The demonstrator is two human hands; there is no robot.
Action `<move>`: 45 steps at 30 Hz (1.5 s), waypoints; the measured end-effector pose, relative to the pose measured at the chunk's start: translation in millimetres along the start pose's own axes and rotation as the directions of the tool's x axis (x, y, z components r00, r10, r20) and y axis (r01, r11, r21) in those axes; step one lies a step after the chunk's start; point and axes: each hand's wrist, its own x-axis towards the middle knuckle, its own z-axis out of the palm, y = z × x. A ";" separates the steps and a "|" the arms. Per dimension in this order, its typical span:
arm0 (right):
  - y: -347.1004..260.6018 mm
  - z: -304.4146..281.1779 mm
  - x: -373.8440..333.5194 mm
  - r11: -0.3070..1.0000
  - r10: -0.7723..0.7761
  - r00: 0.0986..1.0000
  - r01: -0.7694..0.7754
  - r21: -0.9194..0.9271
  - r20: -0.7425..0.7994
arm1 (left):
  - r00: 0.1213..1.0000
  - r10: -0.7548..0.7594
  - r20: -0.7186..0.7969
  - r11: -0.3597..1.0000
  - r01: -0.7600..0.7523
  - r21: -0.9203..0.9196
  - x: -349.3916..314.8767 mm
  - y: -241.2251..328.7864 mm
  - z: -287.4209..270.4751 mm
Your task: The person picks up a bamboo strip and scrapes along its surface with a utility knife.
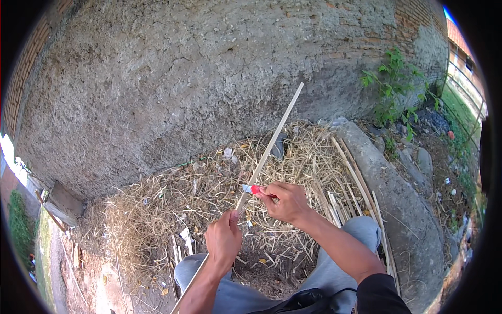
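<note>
My left hand (223, 238) is closed round a long, pale bamboo strip (276, 137), which slants from beside my left forearm up toward the wall. The fingers of my right hand (286, 201) pinch a small knife (255, 189) with a red grip and a short metal blade. Its blade lies against the strip, a little above my left hand. Most of the knife's handle is hidden inside my right fist.
Curled shavings (141, 214) cover the ground ahead of my knees. More strips (361, 178) lie by my right knee, along a grey stone edge (397, 209). A rough plastered wall (172, 83) rises in front. A leafy plant (392, 78) grows at the right.
</note>
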 end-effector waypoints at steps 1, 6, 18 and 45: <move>1.7 1.0 -0.5 1.000 0.004 1.000 -0.004 -0.001 -0.001 | 1.000 -0.011 0.009 1.000 0.011 -0.005 0.8 0.4 0.1; 4.4 2.8 -0.4 1.000 -0.003 1.000 0.003 0.012 0.008 | 0.999 -0.033 0.028 0.999 0.033 0.001 1.7 0.2 0.4; 7.9 -0.7 3.3 0.996 0.072 0.995 -0.076 0.053 0.069 | 0.997 -0.052 0.053 0.998 0.051 0.030 -0.5 -0.7 0.3; 144.9 -107.6 20.0 0.446 0.886 0.230 -0.660 -0.604 0.403 | 0.987 -0.155 0.042 0.985 0.151 0.087 -36.0 -65.4 -27.2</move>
